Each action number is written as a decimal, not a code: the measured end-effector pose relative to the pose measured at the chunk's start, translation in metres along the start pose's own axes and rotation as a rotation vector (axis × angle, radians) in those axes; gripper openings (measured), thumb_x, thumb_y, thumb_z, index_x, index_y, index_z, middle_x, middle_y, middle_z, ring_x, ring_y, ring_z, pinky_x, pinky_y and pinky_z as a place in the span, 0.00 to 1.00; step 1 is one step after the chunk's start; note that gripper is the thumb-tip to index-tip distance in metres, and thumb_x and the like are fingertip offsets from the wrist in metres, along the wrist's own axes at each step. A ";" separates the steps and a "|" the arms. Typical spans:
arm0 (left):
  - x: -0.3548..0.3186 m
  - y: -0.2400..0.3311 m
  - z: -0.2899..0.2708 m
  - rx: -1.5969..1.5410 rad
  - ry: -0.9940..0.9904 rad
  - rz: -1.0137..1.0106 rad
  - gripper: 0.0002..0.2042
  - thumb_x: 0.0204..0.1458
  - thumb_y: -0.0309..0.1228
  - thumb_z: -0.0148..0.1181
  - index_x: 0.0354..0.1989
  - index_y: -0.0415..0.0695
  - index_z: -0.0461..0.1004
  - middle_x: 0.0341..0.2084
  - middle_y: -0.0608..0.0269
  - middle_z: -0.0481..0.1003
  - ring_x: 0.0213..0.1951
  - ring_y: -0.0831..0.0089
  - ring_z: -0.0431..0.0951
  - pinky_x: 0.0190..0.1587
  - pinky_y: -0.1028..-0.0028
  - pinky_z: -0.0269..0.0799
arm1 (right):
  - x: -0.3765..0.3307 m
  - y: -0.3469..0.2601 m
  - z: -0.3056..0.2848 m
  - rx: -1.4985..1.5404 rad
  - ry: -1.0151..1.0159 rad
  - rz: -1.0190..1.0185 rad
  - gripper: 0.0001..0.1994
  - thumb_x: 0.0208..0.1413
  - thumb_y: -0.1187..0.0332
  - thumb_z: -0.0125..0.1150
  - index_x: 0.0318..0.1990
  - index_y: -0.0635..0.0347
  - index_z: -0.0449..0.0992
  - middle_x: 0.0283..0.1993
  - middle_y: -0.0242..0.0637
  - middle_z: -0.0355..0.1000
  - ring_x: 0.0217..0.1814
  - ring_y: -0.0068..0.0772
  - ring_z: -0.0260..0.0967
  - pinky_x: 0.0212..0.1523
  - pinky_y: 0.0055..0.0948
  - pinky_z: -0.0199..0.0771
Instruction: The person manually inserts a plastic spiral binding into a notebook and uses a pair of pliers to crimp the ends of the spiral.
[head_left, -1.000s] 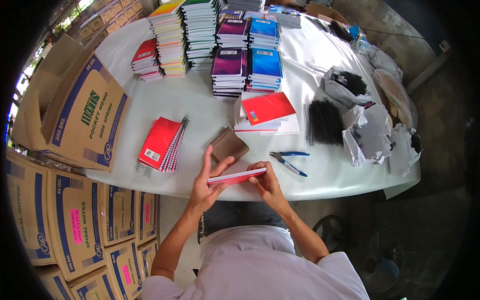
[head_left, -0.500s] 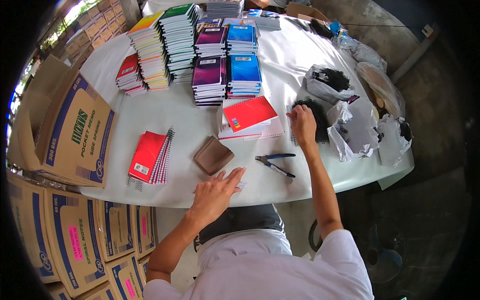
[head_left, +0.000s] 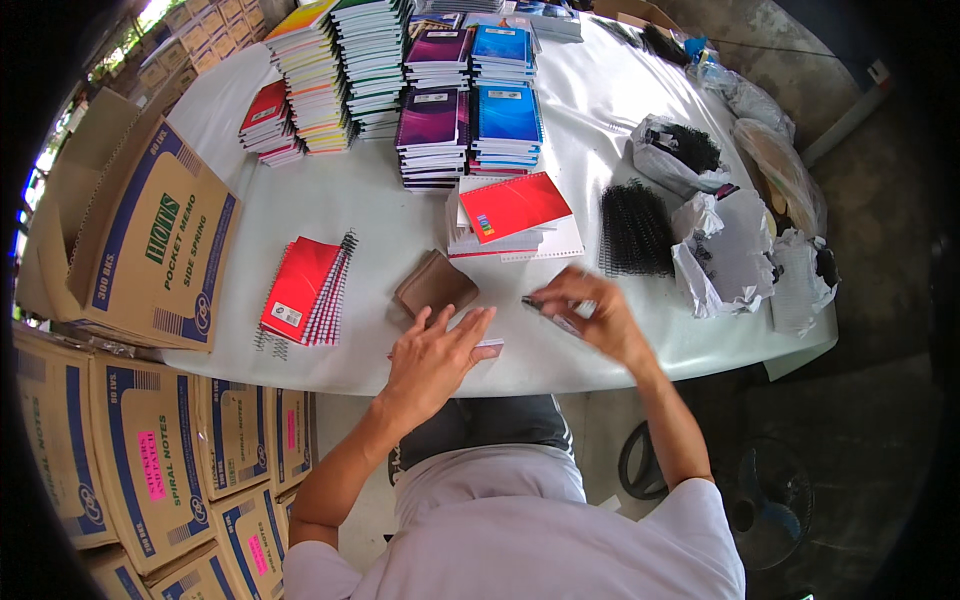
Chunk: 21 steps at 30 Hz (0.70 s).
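Now | left hand flat, hiding notebook | right hand blurred, gripping black coil

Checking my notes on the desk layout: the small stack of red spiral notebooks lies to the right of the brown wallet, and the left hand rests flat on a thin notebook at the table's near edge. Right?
Not quite. In the head view the red spiral notebooks lie to the left of the brown wallet, not the right. The left hand does rest flat on the thin notebook at the near edge.
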<state>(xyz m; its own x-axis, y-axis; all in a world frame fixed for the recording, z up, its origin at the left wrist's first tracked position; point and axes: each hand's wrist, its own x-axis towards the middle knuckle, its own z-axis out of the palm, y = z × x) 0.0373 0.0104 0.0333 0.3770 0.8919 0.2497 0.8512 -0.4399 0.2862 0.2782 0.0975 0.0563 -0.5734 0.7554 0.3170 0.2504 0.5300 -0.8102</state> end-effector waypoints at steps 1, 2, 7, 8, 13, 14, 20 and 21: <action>-0.001 -0.001 0.000 0.041 0.005 0.015 0.27 0.56 0.43 0.58 0.63 0.48 0.65 0.54 0.59 0.75 0.54 0.49 0.75 0.57 0.52 0.69 | -0.007 -0.011 0.013 0.024 -0.027 0.070 0.13 0.48 0.82 0.66 0.42 0.58 0.82 0.35 0.37 0.75 0.39 0.35 0.72 0.40 0.33 0.72; -0.001 0.000 -0.001 0.029 0.000 0.002 0.27 0.56 0.43 0.58 0.63 0.48 0.65 0.54 0.58 0.75 0.55 0.49 0.75 0.58 0.51 0.67 | -0.012 -0.013 0.022 0.035 -0.036 0.080 0.13 0.49 0.82 0.65 0.42 0.58 0.82 0.36 0.37 0.75 0.38 0.36 0.71 0.40 0.34 0.72; 0.001 0.002 -0.002 -0.004 -0.012 -0.022 0.27 0.57 0.43 0.57 0.64 0.48 0.64 0.55 0.57 0.74 0.56 0.50 0.74 0.59 0.50 0.65 | -0.016 -0.003 0.027 0.192 -0.085 0.149 0.12 0.49 0.83 0.65 0.41 0.58 0.82 0.35 0.36 0.74 0.37 0.33 0.70 0.40 0.34 0.72; 0.001 0.001 -0.002 0.000 -0.010 -0.020 0.27 0.56 0.43 0.58 0.64 0.48 0.64 0.55 0.57 0.74 0.56 0.49 0.74 0.59 0.50 0.66 | -0.016 -0.001 0.027 0.215 -0.094 0.133 0.12 0.49 0.83 0.65 0.41 0.59 0.82 0.35 0.36 0.74 0.37 0.33 0.70 0.40 0.34 0.72; -0.001 -0.001 0.001 -0.001 -0.022 -0.021 0.28 0.56 0.43 0.58 0.65 0.48 0.63 0.55 0.57 0.74 0.55 0.50 0.75 0.56 0.53 0.69 | -0.015 -0.002 0.021 0.149 -0.319 0.216 0.14 0.49 0.82 0.64 0.44 0.62 0.78 0.35 0.39 0.74 0.37 0.37 0.71 0.40 0.37 0.72; -0.001 -0.001 0.000 -0.016 -0.016 -0.029 0.28 0.56 0.42 0.59 0.65 0.49 0.63 0.56 0.57 0.73 0.55 0.50 0.75 0.54 0.54 0.71 | -0.016 -0.007 0.021 0.051 -0.281 0.184 0.14 0.49 0.81 0.63 0.45 0.63 0.77 0.35 0.40 0.74 0.37 0.39 0.71 0.39 0.38 0.73; 0.007 0.016 -0.009 -0.090 -0.056 -0.046 0.28 0.56 0.42 0.60 0.65 0.53 0.64 0.56 0.61 0.73 0.52 0.55 0.77 0.42 0.60 0.78 | -0.016 -0.029 0.026 -0.351 -0.235 -0.070 0.09 0.53 0.79 0.60 0.42 0.63 0.73 0.33 0.43 0.73 0.33 0.45 0.72 0.36 0.39 0.71; 0.007 0.015 -0.006 -0.070 -0.078 -0.018 0.27 0.56 0.42 0.60 0.65 0.53 0.64 0.56 0.62 0.73 0.51 0.56 0.78 0.40 0.61 0.79 | -0.015 -0.034 0.025 -0.365 -0.283 -0.036 0.08 0.54 0.78 0.59 0.41 0.63 0.73 0.33 0.43 0.73 0.34 0.46 0.72 0.36 0.39 0.71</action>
<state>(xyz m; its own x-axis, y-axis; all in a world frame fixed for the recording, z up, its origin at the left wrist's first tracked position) 0.0509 0.0093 0.0450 0.3910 0.9042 0.1721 0.8317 -0.4272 0.3546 0.2589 0.0582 0.0669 -0.7645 0.6260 0.1539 0.4552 0.6933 -0.5587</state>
